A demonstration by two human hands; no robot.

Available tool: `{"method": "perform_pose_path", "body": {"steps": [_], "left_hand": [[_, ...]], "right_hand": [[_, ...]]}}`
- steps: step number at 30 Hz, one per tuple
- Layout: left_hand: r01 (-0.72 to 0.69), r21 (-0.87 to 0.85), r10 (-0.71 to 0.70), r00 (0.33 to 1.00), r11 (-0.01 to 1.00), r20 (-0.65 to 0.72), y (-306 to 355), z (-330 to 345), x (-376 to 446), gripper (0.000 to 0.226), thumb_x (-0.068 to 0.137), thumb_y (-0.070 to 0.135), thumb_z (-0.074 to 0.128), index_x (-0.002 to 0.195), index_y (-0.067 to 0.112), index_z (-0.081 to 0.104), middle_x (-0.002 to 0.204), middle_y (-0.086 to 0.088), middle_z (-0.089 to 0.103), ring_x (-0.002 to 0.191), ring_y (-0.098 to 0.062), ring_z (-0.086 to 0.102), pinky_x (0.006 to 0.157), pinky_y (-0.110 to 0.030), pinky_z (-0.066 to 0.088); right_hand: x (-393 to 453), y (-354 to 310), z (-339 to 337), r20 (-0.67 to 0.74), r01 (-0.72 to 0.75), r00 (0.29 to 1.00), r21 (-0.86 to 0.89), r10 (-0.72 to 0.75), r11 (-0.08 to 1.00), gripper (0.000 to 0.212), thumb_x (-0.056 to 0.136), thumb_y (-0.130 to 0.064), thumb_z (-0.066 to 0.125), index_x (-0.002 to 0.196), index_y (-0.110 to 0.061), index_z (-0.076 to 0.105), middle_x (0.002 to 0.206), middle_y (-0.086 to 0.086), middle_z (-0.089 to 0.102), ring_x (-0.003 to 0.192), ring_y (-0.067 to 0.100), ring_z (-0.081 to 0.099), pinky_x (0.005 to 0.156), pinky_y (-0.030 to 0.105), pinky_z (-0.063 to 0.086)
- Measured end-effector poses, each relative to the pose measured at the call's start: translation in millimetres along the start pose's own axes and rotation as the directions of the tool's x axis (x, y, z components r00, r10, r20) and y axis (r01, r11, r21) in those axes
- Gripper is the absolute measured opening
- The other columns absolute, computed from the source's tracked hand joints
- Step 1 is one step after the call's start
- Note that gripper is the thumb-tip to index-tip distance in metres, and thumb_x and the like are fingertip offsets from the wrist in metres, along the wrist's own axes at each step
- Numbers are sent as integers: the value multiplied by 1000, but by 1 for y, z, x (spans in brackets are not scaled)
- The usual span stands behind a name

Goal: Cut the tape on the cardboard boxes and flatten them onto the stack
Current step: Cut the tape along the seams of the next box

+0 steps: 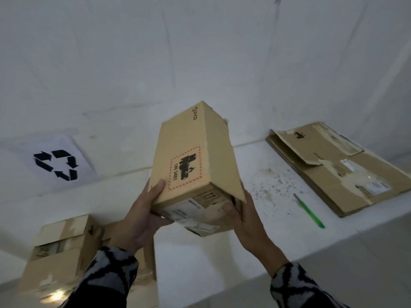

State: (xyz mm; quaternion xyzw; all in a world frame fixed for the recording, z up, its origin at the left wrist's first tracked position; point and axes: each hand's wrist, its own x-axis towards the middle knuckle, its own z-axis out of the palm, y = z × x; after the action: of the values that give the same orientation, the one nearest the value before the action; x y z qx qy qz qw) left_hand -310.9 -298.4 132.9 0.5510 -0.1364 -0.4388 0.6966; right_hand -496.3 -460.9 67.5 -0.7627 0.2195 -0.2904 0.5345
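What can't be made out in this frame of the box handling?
- Held box: far end faces away from the head view; tape state unknown.
- White label on its near end: print too small and blurred.
- Left hand and right hand: fingers hidden under the box.
- Unflattened boxes: blurred, partly hidden by the left sleeve.

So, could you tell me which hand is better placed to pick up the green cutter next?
The right hand, probably. The green cutter lies on the white table just to its right, while the left hand grips the box on the far side and could keep supporting it.
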Motion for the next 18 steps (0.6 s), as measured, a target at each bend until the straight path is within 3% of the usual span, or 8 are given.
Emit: {"method": "perform_pose_path", "body": {"steps": [2, 5, 8, 10, 12, 13, 16, 18], "left_hand": [[-97, 161, 102, 995, 982, -23, 3, 26, 20, 38, 94, 42, 58, 132, 40, 53, 122, -1, 69, 111, -30, 66, 87, -59, 54], [-202, 330, 243, 966, 922, -86, 1, 68, 54, 37, 97, 38, 59, 132, 44, 48, 113, 8, 71, 98, -18, 71, 74, -44, 61], [-237, 515, 354, 925, 824, -139, -11, 97, 90, 47, 97, 41, 57, 139, 45, 38, 116, 15, 66, 100, -12, 67, 82, -40, 58], [-165, 618, 353, 915, 769, -195, -25, 108, 111, 52, 97, 43, 54, 144, 42, 32, 122, 13, 63, 102, -13, 63, 86, -37, 54], [-49, 700, 308, 918, 713, -250, -41, 118, 125, 58, 98, 45, 50, 150, 37, 25, 128, 8, 61, 100, -18, 60, 79, -30, 50], [4, 736, 288, 919, 677, -269, -49, 124, 131, 59, 99, 44, 48, 151, 34, 22, 129, 5, 60, 97, -20, 59, 78, -29, 47], [89, 823, 324, 892, 561, -317, -67, 150, 146, 60, 100, 42, 44, 152, 29, 18, 129, 0, 60, 99, -25, 61, 84, -35, 47], [120, 861, 349, 879, 495, -324, -75, 171, 155, 65, 99, 48, 43, 154, 28, 13, 135, -2, 55, 109, -30, 60, 90, -41, 49]], "right_hand": [[13, 6, -10, -68, -3, 998, 21, 4, 1000, 50, 101, -41, 48, 149, -33, 36, 144, -9, 46, 133, 10, 47, 103, 42, 49], [37, 26, -21, -166, -126, 979, -44, 117, 991, 56, 98, -36, 55, 149, -36, 31, 140, -23, 30, 136, 0, 34, 105, 30, 44], [58, 50, -33, -292, -338, 911, -121, 292, 933, 36, 90, -30, 70, 116, -12, 54, 121, -5, 41, 124, 10, 41, 96, 32, 45], [68, 62, -41, -348, -564, 783, -47, 516, 824, 51, 82, -35, 79, 112, -5, 50, 123, 3, 36, 123, 18, 38, 88, 33, 45], [71, 72, -47, -330, -692, 638, 152, 696, 706, 75, 80, -32, 81, 131, -2, 34, 136, 9, 23, 120, 29, 39, 91, 42, 47], [72, 77, -51, -329, -695, 627, 173, 706, 698, 86, 80, -33, 81, 139, -3, 25, 141, 8, 17, 121, 32, 41, 91, 45, 48], [76, 93, -67, -294, -629, 757, -88, 583, 772, 103, 77, -39, 80, 150, -16, 11, 150, -1, 9, 130, 33, 38, 89, 42, 48], [82, 97, -85, -227, -536, 835, -121, 502, 836, 87, 85, -34, 72, 149, -21, 15, 148, -5, 13, 130, 27, 38, 89, 35, 51]]}}
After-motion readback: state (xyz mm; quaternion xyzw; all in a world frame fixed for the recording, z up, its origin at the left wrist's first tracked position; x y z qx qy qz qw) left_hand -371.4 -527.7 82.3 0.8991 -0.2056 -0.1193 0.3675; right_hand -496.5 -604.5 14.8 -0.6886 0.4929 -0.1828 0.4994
